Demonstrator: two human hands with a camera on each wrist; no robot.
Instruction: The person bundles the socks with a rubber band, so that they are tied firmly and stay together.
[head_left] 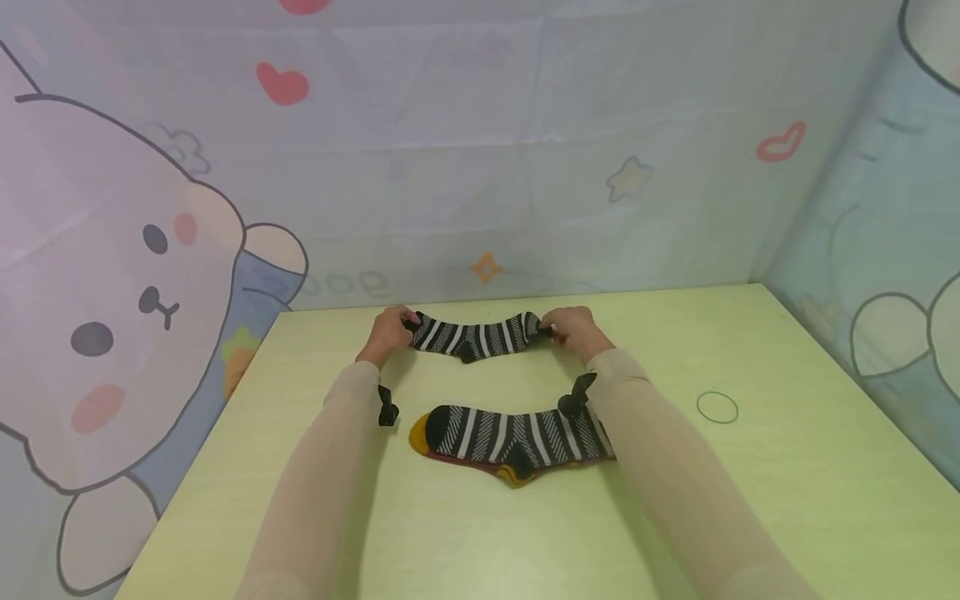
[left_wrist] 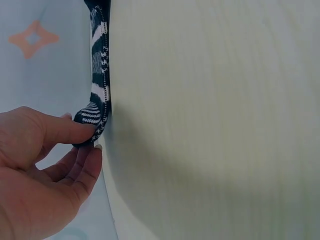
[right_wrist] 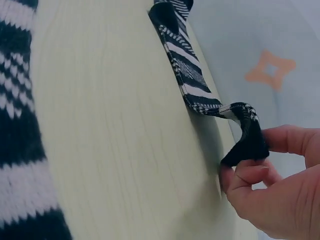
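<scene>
Spanning left hand point(head_left: 389, 332) to right hand point(head_left: 576, 329); striped sock point(head_left: 487, 340), ends pinched.

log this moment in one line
left hand: pinches one end of striped sock | right hand: pinches other end | sock pile: on table | green band: right of pile

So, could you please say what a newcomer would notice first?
Probably the striped sock held at its ends by left hand and right hand, near the table's far edge. A sock pile lies nearer the person, and a big cartoon animal looms left in the head view.
</scene>
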